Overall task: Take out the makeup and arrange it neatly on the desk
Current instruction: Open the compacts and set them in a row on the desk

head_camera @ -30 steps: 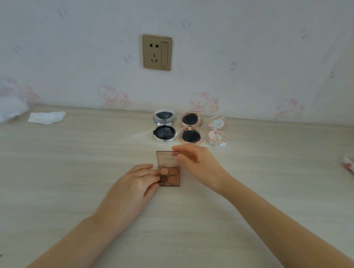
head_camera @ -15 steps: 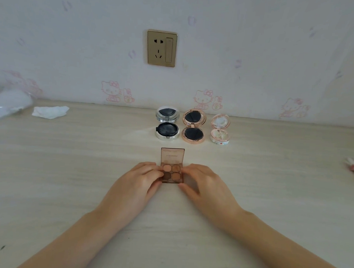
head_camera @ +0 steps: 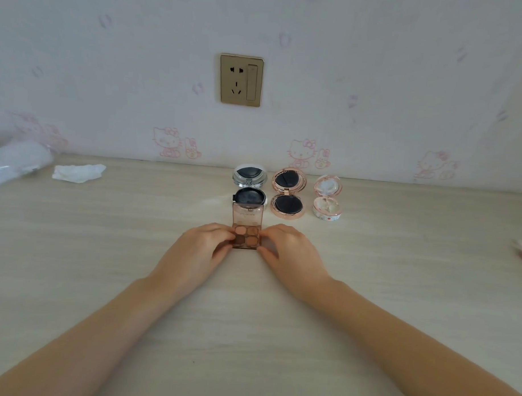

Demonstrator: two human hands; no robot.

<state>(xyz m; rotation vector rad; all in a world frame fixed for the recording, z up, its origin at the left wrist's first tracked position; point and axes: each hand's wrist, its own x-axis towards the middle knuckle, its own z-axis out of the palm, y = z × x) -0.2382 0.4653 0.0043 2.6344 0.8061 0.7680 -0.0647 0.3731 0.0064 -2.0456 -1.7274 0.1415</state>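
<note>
Eyeshadow palette [head_camera: 247, 231], lid open: pinched at its sides by left hand [head_camera: 201, 249] and right hand [head_camera: 290, 253]; directly before silver compact [head_camera: 249, 185].

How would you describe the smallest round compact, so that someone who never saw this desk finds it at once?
Start at the gold wall socket and look down to the desk, where three open round compacts stand in a row. Take the rightmost one, the small pink compact. Unlike the silver compact and rose-gold compact, which hold black puffs, its inside is pale.
</note>
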